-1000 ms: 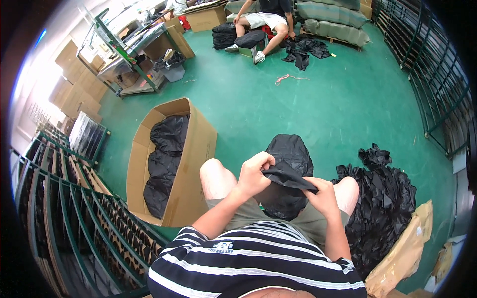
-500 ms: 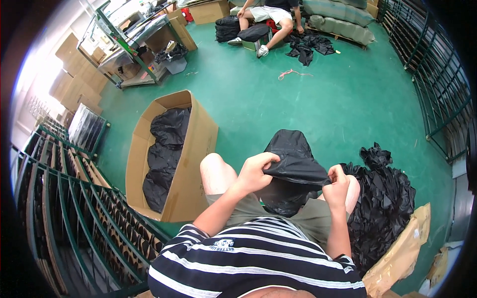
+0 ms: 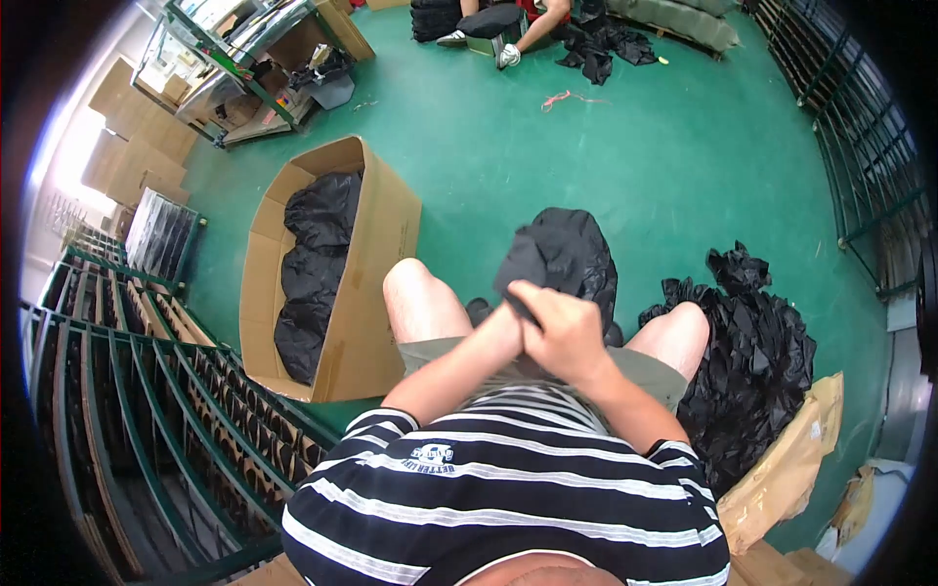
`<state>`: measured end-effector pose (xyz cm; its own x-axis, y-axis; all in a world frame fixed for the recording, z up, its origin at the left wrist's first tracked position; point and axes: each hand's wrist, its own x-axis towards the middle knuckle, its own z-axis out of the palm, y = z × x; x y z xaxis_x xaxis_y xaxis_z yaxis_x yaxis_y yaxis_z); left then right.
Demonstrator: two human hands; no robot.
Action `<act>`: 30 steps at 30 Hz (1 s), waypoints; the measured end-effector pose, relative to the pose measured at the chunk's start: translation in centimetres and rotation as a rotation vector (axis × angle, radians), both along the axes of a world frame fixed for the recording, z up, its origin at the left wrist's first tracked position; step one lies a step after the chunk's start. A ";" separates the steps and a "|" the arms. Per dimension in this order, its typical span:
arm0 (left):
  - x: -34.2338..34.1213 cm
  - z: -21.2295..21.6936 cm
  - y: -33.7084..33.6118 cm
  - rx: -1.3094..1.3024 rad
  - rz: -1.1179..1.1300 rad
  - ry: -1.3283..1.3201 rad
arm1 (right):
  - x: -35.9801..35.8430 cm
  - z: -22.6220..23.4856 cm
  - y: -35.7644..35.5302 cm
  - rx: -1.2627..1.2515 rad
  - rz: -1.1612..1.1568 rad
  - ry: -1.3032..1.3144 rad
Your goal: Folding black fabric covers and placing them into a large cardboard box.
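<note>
Between my knees is a bag-like piece of thin black cloth (image 3: pixel 576 249), bunched, with a smoother dull flap folded toward me. My right hand (image 3: pixel 569 334) is closed on the near edge of that flap, its fingers bent. Tucked against it is my left hand (image 3: pixel 510 330), crossing under the right one; its fingers are hidden, so their grip cannot be seen. Beside my right knee lies a large heap of crumpled black cloth (image 3: pixel 747 366). On my left stands an open cardboard box (image 3: pixel 386 264) with several puffed black cloth bundles (image 3: pixel 318 269) inside.
Green metal racks (image 3: pixel 147 391) run along the left, and more racks (image 3: pixel 850 166) line the right. Brown wrapping paper (image 3: pixel 782 479) lies by the heap. Ahead, a person's legs (image 3: pixel 542 29) show near black cloth (image 3: pixel 606 49). A pink string (image 3: pixel 567 100) lies on the green floor (image 3: pixel 469 156).
My hands, earlier apart and pinching two sides of the black cloth, have come together at its near edge. The cloth's flap has folded over toward the left. The view has tilted downward.
</note>
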<state>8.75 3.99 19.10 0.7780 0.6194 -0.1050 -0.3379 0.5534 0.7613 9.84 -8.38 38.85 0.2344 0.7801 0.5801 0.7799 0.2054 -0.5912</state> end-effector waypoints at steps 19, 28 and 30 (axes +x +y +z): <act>-6.2 6.2 -0.5 -0.201 -0.336 -0.009 | -3.8 -4.3 -1.5 -0.096 0.433 -0.004; -6.7 12.3 -2.9 -0.704 -0.318 -0.210 | -0.1 0.5 -3.7 -0.413 1.026 0.665; -7.2 12.3 -2.5 -0.733 -0.501 -0.321 | 3.7 2.1 -5.1 -0.281 1.011 0.701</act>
